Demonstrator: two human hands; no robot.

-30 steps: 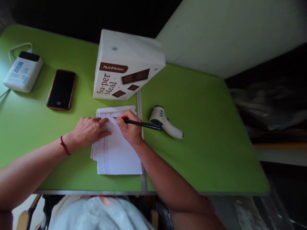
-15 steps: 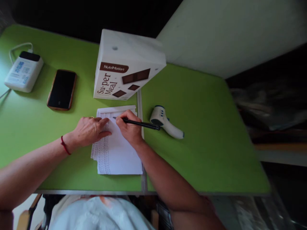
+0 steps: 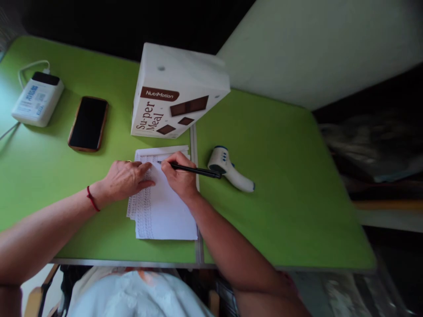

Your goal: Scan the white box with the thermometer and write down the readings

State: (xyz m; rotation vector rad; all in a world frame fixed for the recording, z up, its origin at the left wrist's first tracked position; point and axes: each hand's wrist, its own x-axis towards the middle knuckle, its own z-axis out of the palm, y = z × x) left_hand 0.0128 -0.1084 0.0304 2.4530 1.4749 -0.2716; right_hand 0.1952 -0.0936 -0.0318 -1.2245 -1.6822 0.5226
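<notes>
A black pen (image 3: 201, 171) is pinched in my right hand (image 3: 181, 176), its tip at the upper part of a white paper sheet (image 3: 172, 215). Columns of small handwriting run down the left side of the sheet, while much of its right side is blank. Other paper edges show beneath it at the left and top. My left hand (image 3: 127, 178) lies on the paper's left edge with its fingers stretched out and apart, holding nothing. The two hands are close together, and my right hand covers part of the sheet's upper right.
Behind the paper stands a white NutriMotion box (image 3: 178, 88). A white handheld thermometer (image 3: 231, 169) lies to the right, near the pen's back end. At the left are a phone (image 3: 88, 124) and a white power bank (image 3: 38, 99) with cables, all on the green folding table (image 3: 280, 198).
The pen tip and my right hand have shifted very slightly right over the paper. The whole view has moved a little; my left hand keeps its place on the sheet.
</notes>
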